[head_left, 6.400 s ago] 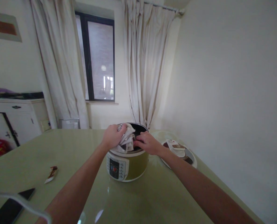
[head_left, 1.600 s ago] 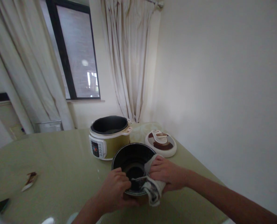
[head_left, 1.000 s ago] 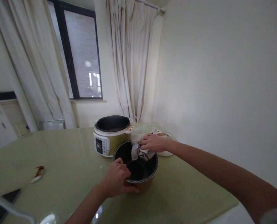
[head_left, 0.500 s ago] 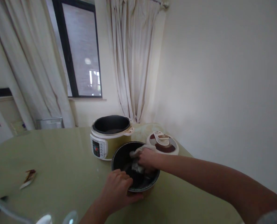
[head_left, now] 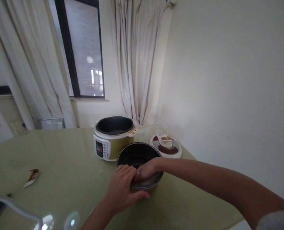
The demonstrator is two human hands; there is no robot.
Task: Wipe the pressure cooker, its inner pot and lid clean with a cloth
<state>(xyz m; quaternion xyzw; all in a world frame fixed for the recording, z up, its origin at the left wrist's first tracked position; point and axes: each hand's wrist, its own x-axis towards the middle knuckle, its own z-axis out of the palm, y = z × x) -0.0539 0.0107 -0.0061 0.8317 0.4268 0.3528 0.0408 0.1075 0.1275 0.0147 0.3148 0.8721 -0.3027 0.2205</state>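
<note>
A dark inner pot stands on the table, just in front of the pressure cooker body. My left hand is closed on the near left rim of this pot, fingers over the edge and thumb along the outside. Reaching in from the right, my right hand is down inside the pot near its front wall, fingers curled round a white cloth. Only a small bit of the cloth shows; my hands hide the rest.
The cooker's round lid lies behind the pot to the right. A brown-and-white scrap is on the green table at left. Several glassy or metal items sit at the bottom left edge. A wall rises at right.
My right hand has moved from the pot's far side toward the near wall beside my left hand, taking the cloth along. The left hand still grips the rim.
</note>
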